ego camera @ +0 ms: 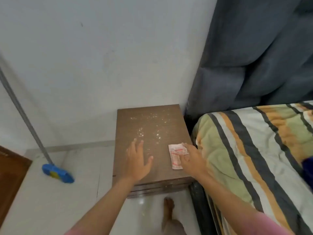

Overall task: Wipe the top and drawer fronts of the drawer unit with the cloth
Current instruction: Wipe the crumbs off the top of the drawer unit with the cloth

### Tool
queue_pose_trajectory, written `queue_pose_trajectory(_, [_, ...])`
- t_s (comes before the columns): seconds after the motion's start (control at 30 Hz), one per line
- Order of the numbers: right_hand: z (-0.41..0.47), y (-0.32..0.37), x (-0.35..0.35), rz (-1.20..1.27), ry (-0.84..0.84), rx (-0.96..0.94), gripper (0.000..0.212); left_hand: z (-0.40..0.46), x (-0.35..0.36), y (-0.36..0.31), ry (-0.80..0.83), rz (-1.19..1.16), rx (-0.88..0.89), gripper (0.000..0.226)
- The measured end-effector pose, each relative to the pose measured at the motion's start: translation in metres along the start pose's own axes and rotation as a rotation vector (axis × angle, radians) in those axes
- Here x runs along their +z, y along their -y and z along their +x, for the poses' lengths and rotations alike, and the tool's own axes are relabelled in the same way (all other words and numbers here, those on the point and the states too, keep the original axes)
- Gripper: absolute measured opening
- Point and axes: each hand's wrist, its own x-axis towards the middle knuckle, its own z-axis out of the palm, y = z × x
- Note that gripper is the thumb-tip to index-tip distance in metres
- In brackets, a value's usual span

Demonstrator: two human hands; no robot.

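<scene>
A brown wooden drawer unit (152,129) stands against the white wall, its top speckled with shiny droplets toward the back. A small white cloth with red print (175,154) lies flat on the top's right front part. My right hand (191,158) rests on the cloth's right side, fingers pressing it down. My left hand (137,158) hovers flat over the left front of the top, fingers spread, holding nothing. The drawer fronts show only as a thin edge (160,188) below the top.
A bed with a striped blanket (254,150) presses against the unit's right side. Dark curtain (254,56) hangs behind it. A mop with a blue head (57,173) leans at the left on the tiled floor. My foot (168,211) stands before the unit.
</scene>
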Motion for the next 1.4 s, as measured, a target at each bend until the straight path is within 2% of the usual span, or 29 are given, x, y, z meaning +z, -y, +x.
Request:
queue_pose_trajectory(0.07, [0.008, -0.020, 0.016, -0.039, 0.033, 0.020, 0.047, 0.006, 0.022, 0.008, 0.038, 0.025, -0.045, 0.071])
queue_pose_trajectory(0.2, [0.024, -0.066, 0.053, -0.137, 0.202, 0.083, 0.055, 0.017, 0.076, 0.030, 0.145, 0.097, -0.061, 0.073])
queue_pose_trajectory(0.37, [0.060, -0.101, 0.080, -0.286, 0.323, -0.044, 0.061, 0.044, 0.137, 0.049, 0.258, 0.173, -0.058, 0.077])
queue_pose_trajectory(0.53, [0.098, -0.129, 0.099, -0.521, 0.487, -0.207, 0.076, 0.075, 0.184, 0.063, 0.299, 0.248, -0.035, 0.086])
queue_pose_trajectory(0.6, [0.105, -0.145, 0.107, -0.542, 0.507, -0.269, 0.073, 0.083, 0.198, 0.069, 0.335, 0.266, -0.028, 0.086])
queue_pose_trajectory(0.73, [0.104, -0.175, 0.121, -0.489, 0.456, -0.354, 0.062, 0.084, 0.215, 0.078, 0.350, 0.285, 0.005, 0.080])
queue_pose_trajectory(0.9, [0.109, -0.175, 0.131, -0.285, 0.264, -0.305, 0.049, 0.086, 0.218, 0.081, 0.340, 0.298, 0.033, 0.079])
queue_pose_trajectory(1.07, [0.126, -0.166, 0.121, -0.109, 0.200, -0.243, 0.048, 0.133, 0.204, 0.088, 0.265, 0.284, 0.052, 0.077])
queue_pose_trajectory(1.2, [0.182, -0.160, 0.106, -0.038, 0.121, -0.181, 0.050, 0.188, 0.192, 0.102, 0.211, 0.288, 0.023, 0.075])
queue_pose_trajectory(1.4, [0.311, -0.145, 0.092, -0.023, 0.014, -0.235, 0.049, 0.236, 0.193, 0.126, 0.280, 0.360, 0.019, 0.073])
